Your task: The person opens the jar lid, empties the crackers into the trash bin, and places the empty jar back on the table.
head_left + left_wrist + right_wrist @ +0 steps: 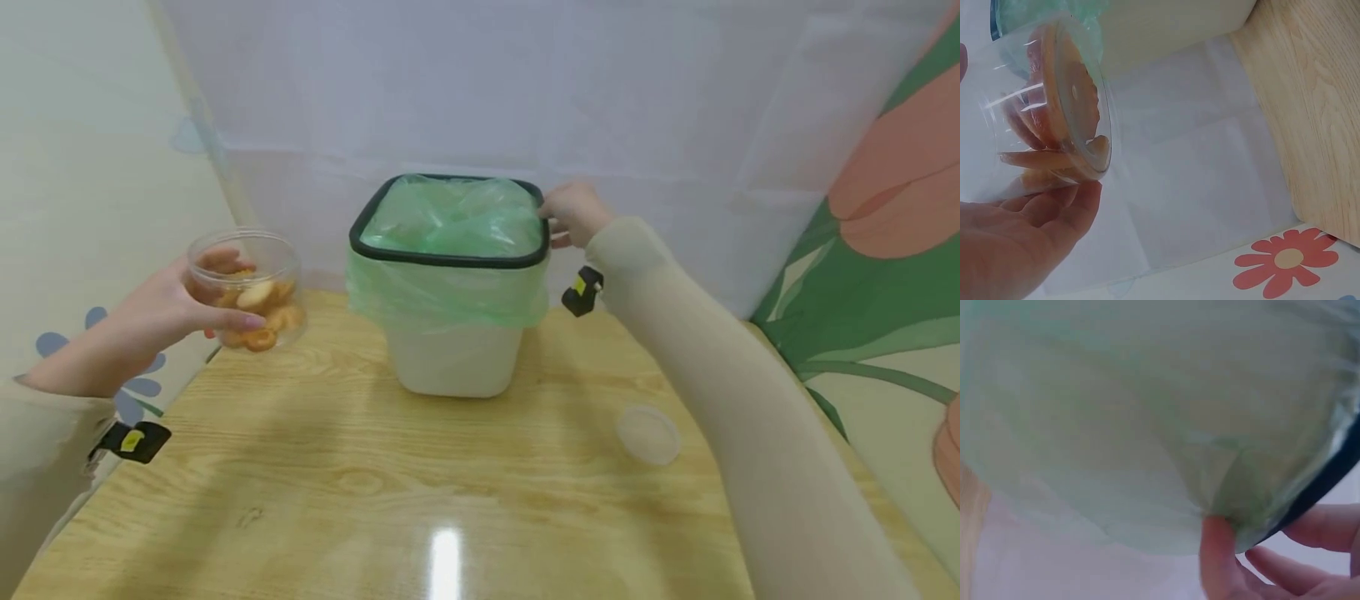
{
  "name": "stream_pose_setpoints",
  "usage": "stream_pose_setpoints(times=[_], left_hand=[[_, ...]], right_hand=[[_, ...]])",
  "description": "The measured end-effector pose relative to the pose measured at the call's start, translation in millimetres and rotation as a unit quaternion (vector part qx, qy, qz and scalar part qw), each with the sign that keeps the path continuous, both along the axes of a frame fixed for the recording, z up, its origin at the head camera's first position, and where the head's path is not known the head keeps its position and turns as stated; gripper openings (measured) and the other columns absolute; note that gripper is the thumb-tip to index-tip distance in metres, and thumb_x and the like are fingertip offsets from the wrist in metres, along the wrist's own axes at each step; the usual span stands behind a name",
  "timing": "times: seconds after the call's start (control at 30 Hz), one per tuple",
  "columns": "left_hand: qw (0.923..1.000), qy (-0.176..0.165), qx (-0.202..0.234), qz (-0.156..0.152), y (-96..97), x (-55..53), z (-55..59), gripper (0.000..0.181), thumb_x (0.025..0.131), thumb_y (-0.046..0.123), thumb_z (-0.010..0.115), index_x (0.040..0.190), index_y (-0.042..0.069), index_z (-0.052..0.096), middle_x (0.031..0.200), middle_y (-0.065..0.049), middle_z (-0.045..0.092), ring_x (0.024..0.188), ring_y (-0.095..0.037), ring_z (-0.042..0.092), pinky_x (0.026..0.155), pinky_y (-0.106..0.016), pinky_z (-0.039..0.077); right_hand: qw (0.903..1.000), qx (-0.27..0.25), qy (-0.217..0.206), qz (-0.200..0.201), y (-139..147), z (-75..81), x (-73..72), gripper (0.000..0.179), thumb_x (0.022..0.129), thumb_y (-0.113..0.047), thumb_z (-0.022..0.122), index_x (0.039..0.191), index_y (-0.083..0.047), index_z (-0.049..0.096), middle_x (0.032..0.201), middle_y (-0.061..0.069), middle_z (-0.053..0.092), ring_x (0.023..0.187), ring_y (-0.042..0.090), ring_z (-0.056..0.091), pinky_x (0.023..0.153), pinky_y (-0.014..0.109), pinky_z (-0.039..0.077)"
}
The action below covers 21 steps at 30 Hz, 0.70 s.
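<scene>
My left hand (pixel 168 304) holds a clear plastic jar (pixel 281 262), its fingers and thumb around the side, up off the table on the left. Golden-brown food pieces (pixel 281 318) lie in the lower part of the jar, whose mouth has no lid on it. A white trash can (pixel 457 362) with a dark rim (pixel 450 261) stands in the middle, lined with a green plastic bag (pixel 465 217) folded down over its outside. At the can's right side, my right hand (pixel 576 212) grips the rim; in the right wrist view a fingertip (pixel 1217 534) presses the bag just below it.
A round translucent lid (pixel 648 435) lies on the wooden table (pixel 360 500) to the right of the can. Behind the can hangs a white cloth (pixel 487 92). Walls with painted flowers (pixel 892 167) rise on both sides.
</scene>
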<state>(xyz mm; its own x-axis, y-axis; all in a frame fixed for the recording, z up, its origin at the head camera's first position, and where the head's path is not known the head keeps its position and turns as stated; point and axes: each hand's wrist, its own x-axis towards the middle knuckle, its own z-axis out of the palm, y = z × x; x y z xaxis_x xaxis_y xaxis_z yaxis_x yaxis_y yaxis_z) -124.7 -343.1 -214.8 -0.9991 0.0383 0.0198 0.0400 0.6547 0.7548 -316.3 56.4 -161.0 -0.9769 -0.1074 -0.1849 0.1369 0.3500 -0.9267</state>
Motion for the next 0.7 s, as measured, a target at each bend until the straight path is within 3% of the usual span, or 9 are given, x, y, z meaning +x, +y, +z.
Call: stream_pose_setpoints(times=[0.17,0.3,0.5,0.57,0.67,0.7], left_hand=[[0.9999,0.002,-0.013,0.001,3.1,-0.8,-1.3,0.092,0.089,0.019,0.072,0.155,0.008,0.009,0.150,-0.003,0.030,0.102,-0.009,0.043,0.072,-0.034,0.040],[1.0000,0.004,-0.008,0.000,4.4,0.3,-1.7,0.092,0.089,0.019,0.072,0.155,0.007,0.009,0.146,-0.001,0.033,0.099,-0.006,0.046,0.067,-0.029,0.043],[0.9999,0.003,-0.010,0.004,4.3,-0.2,1.1,0.093,0.089,0.019,0.072,0.156,0.008,0.008,0.150,-0.008,0.031,0.085,-0.009,0.050,0.080,-0.041,0.036],[0.9999,-0.001,-0.010,0.005,4.7,-1.3,3.5,0.095,0.088,0.020,0.073,0.156,0.008,0.007,0.150,-0.010,0.030,0.086,-0.008,0.051,0.084,-0.046,0.034],[0.9999,0.000,-0.013,0.005,5.5,-4.7,7.7,0.095,0.088,0.020,0.073,0.155,0.007,0.008,0.148,-0.010,0.033,0.084,-0.011,0.052,0.080,-0.043,0.036],[0.9999,0.000,-0.014,0.004,6.0,-6.4,9.2,0.090,0.088,0.020,0.073,0.154,0.002,0.015,0.149,-0.010,0.032,0.095,-0.012,0.052,0.080,-0.042,0.035]], right_hand=[[0.9982,-0.045,-0.041,-0.004,4.0,-0.5,-5.9,0.048,0.099,0.002,0.047,0.146,-0.004,0.040,0.150,0.009,0.038,0.129,0.028,0.047,0.097,0.036,0.048],[0.9966,-0.062,-0.053,-0.011,5.8,-2.4,-8.4,0.047,0.098,0.003,0.049,0.144,-0.005,0.045,0.149,0.007,0.040,0.127,0.026,0.048,0.099,0.037,0.046],[0.9957,-0.072,-0.055,-0.018,6.8,-4.2,-10.1,0.046,0.098,0.003,0.051,0.143,-0.005,0.046,0.145,0.007,0.044,0.120,0.022,0.053,0.097,0.035,0.048],[0.9948,-0.081,-0.059,-0.019,6.6,-4.3,-10.4,0.047,0.097,0.003,0.051,0.143,-0.005,0.046,0.145,0.007,0.044,0.115,0.021,0.054,0.096,0.034,0.048],[0.9929,-0.096,-0.066,-0.022,7.6,-4.4,-10.8,0.048,0.097,0.004,0.051,0.144,-0.006,0.045,0.146,0.006,0.042,0.102,0.017,0.057,0.097,0.034,0.048],[0.9923,-0.101,-0.068,-0.024,8.3,-4.4,-11.0,0.048,0.097,0.003,0.050,0.144,-0.006,0.044,0.146,0.006,0.042,0.097,0.016,0.058,0.097,0.034,0.048]])
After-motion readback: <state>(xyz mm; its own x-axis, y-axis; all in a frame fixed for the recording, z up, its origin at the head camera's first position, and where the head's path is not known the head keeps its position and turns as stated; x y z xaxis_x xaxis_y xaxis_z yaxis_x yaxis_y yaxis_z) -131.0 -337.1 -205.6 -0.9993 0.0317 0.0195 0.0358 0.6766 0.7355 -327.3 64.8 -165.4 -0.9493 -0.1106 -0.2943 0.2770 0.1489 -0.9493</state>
